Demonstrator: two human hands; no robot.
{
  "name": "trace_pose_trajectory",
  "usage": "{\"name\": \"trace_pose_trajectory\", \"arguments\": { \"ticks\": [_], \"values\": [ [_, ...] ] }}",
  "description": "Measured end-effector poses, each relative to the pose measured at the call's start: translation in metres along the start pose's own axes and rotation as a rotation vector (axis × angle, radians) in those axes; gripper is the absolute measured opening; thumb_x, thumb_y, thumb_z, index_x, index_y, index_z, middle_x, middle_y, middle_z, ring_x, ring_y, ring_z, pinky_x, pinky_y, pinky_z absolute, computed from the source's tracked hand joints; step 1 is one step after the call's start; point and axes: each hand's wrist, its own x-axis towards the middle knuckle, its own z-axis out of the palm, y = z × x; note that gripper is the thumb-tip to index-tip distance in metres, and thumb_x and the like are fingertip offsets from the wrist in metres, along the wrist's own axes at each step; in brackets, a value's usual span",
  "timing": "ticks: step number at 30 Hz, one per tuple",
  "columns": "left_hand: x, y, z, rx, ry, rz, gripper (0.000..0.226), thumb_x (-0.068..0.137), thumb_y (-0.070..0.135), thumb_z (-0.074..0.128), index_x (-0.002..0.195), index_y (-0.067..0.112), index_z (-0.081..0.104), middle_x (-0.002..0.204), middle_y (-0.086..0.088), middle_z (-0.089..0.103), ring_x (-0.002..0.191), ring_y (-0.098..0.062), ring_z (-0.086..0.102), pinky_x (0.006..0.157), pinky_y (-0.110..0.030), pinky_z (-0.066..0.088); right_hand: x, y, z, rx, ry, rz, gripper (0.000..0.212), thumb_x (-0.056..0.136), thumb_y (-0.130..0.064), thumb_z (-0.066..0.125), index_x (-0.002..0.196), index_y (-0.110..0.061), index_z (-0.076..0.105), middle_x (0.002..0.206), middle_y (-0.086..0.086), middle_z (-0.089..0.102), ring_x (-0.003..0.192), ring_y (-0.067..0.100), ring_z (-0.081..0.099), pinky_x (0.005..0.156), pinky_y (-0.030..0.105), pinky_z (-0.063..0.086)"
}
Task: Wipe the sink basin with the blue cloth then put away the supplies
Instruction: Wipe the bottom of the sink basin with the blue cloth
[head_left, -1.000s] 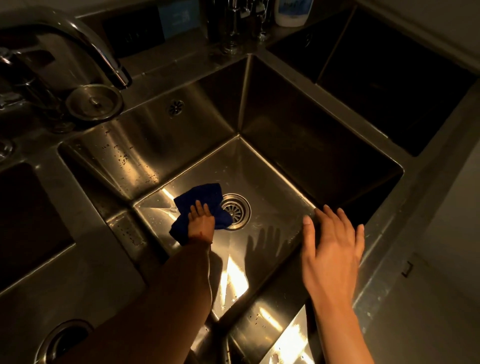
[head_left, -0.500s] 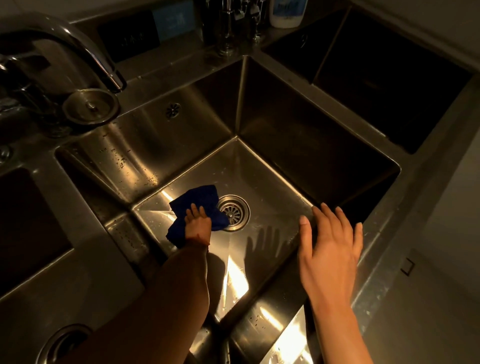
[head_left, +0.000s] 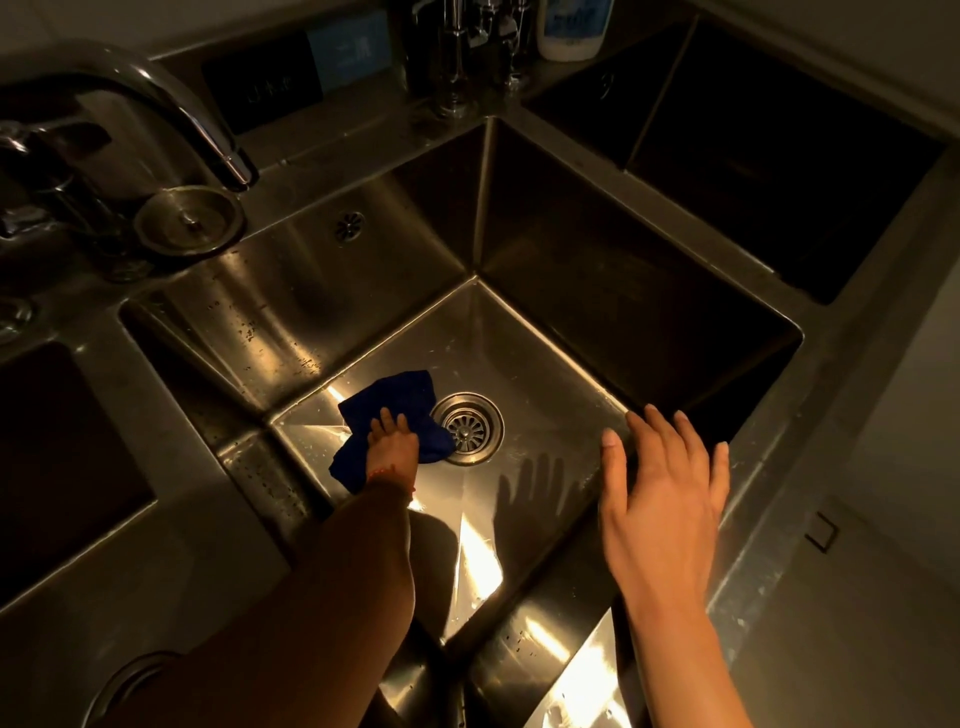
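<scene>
One blue cloth (head_left: 387, 410), soft, limp, bunched at drain's (head_left: 467, 427) nine o'clock; my left hand (head_left: 393, 441) presses it flat-fingered; right hand (head_left: 662, 488) spread, hovering.

Both forearms bare — no sleeves; thin red beaded bracelet (head_left: 390, 474) at left wrist.
</scene>
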Motion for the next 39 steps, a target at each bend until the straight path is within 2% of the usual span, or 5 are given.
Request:
{"name": "trace_pose_trajectory", "arguments": {
  "ticks": [8,15,19,26,39],
  "values": [
    [0.021,-0.009,-0.017,-0.019,0.039,0.020,0.060,0.100,0.014,0.043,0.152,0.007,0.013,0.159,-0.018,0.005,0.145,-0.036,0.014,0.117,-0.040,0.024,0.000,0.001,0.001,-0.006,0.003,0.002,0.048,0.092,-0.040,0.032,0.119,-0.010,0.059,0.129,0.009,0.055,0.132,0.024,0.035,0.113,0.037,0.003],
    [0.001,-0.007,-0.004,-0.111,0.027,-0.021,0.065,0.098,0.012,0.047,0.152,0.009,0.011,0.159,-0.018,0.004,0.146,-0.033,0.012,0.119,-0.039,0.021,0.000,0.000,0.000,0.002,-0.001,0.007,0.047,0.092,-0.039,0.034,0.118,-0.009,0.059,0.127,0.011,0.056,0.131,0.025,0.036,0.113,0.041,0.006],
    [-0.008,-0.003,0.004,-0.087,0.000,-0.016,0.060,0.100,0.016,0.043,0.151,0.009,0.014,0.159,-0.018,0.005,0.146,-0.034,0.013,0.118,-0.040,0.021,0.001,0.000,0.000,-0.005,-0.004,0.011,0.047,0.091,-0.039,0.034,0.117,-0.009,0.059,0.127,0.011,0.056,0.130,0.027,0.037,0.113,0.042,0.007],
    [0.008,-0.008,-0.014,-0.032,0.023,0.002,0.066,0.098,0.014,0.048,0.152,0.008,0.010,0.159,-0.018,0.004,0.145,-0.035,0.013,0.119,-0.041,0.020,0.000,-0.001,0.000,-0.010,-0.011,0.007,0.047,0.091,-0.039,0.034,0.117,-0.009,0.059,0.127,0.012,0.056,0.130,0.027,0.037,0.113,0.042,0.007],
    [0.001,-0.006,-0.004,-0.104,0.009,-0.017,0.070,0.096,0.015,0.052,0.152,0.010,0.010,0.159,-0.017,0.003,0.146,-0.034,0.012,0.118,-0.041,0.020,0.001,0.001,0.001,-0.002,-0.007,0.013,0.047,0.091,-0.039,0.035,0.116,-0.009,0.060,0.127,0.012,0.056,0.130,0.026,0.037,0.112,0.040,0.006]
  ]
}}
